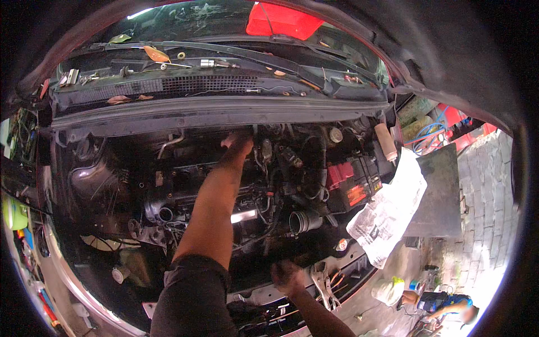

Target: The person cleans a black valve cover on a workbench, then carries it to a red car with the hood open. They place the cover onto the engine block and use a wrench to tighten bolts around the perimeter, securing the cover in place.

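My left arm stretches over the open engine bay, and my left hand (238,144) is down at the rear of the engine (191,185), below the windshield cowl. Its fingertips are hidden among dark parts, so what they touch does not show. Near the front crossmember, my right hand (288,277) is in shadow with its fingers curled in; anything inside them is hidden. Just right of it, locking pliers (321,283) lie on the front panel. An open intake duct (305,222) points forward between the engine and the battery (351,182).
Sockets and a ratchet (216,64), small parts and dry leaves (156,54) lie along the cowl. A newspaper sheet (390,210) drapes over the right fender. Beyond it are a white bucket (387,291) and a seated person (443,306). The raised hood (477,56) hangs overhead.
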Tool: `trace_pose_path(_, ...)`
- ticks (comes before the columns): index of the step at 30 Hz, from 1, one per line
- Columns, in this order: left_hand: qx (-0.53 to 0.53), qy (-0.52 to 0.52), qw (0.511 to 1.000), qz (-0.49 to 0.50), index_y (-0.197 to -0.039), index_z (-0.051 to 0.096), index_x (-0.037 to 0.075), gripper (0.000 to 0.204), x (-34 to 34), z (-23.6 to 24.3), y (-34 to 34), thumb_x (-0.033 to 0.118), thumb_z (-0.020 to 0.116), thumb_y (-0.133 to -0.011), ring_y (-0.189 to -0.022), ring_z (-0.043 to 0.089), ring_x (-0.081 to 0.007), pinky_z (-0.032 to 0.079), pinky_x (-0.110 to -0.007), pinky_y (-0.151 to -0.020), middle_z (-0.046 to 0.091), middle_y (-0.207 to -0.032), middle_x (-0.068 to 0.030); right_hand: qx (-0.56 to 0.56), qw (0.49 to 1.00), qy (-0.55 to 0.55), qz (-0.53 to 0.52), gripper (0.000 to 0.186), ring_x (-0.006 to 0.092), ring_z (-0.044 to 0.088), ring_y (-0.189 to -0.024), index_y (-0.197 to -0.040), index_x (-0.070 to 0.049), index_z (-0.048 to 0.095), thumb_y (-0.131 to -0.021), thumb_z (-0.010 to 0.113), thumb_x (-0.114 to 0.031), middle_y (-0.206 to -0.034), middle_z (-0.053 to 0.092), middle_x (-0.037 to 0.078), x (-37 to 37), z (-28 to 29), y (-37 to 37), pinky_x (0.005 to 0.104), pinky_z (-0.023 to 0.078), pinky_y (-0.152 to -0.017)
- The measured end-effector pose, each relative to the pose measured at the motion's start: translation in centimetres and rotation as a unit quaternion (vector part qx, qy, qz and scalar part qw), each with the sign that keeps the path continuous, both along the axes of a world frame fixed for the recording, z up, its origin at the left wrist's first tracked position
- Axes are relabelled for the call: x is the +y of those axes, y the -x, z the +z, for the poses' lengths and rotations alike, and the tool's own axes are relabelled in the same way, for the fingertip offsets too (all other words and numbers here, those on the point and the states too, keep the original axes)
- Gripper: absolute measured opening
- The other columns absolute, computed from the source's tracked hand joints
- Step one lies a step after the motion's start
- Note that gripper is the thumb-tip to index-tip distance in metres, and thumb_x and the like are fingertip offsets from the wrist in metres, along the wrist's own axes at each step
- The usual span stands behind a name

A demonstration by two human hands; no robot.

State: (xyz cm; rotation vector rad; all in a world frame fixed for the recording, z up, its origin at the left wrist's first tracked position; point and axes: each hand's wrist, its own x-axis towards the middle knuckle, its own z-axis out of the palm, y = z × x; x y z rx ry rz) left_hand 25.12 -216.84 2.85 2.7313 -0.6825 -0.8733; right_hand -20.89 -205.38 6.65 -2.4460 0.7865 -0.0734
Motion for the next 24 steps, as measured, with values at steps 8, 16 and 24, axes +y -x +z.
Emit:
trace_pose_path(8, -0.033, -0.023, 0.994, -0.099, -0.149, 0.043, 0.016, 0.059, -0.7, -6.4, -2.5, 0.031, 0.058, -0.094, -0.132, 0.05, -0.0399, 0.043, -0.058, -0.102, 0.05, -0.147, -0.0158, -0.045, 0.999, -0.003, -0.005, 0.022, 0.0404, 0.06, -0.059, -0.073, -0.008, 0.06, -0.084, 0.069, -0.024, -0.067, 0.06, 0.016, 0.0, 0.1, -0.2, 0.0489, 0.047, -0.051)
trace_pose_path(16, -0.019, -0.011, 0.997, -0.08, -0.151, 0.039, 0.015, 0.068, 0.7, -3.8, -2.0, 0.02, 0.065, -0.088, -0.135, 0.047, -0.0411, 0.041, -0.063, -0.102, 0.047, -0.149, -0.0164, -0.047, 0.999, 0.005, 0.008, 0.023, 0.0393, 0.061, -0.059, -0.073, -0.008, 0.061, -0.086, 0.068, -0.026, -0.068, 0.062, 0.016, 0.2, 1.3, -0.8, 0.0478, 0.05, -0.053)
trace_pose_path(24, -0.038, -0.007, 0.999, 0.027, -0.146, 0.046, 0.014, 0.06, 0.0, -1.8, -0.2, 0.023, 0.065, -0.09, -0.138, 0.041, -0.0408, 0.034, -0.069, -0.104, 0.04, -0.153, -0.0164, -0.032, 0.999, -0.003, -0.01, 0.029, 0.0373, 0.062, -0.061, -0.071, -0.008, 0.062, -0.088, 0.064, -0.031, -0.07, 0.064, 0.015, 0.1, 0.7, -0.6, 0.0482, 0.051, -0.056)
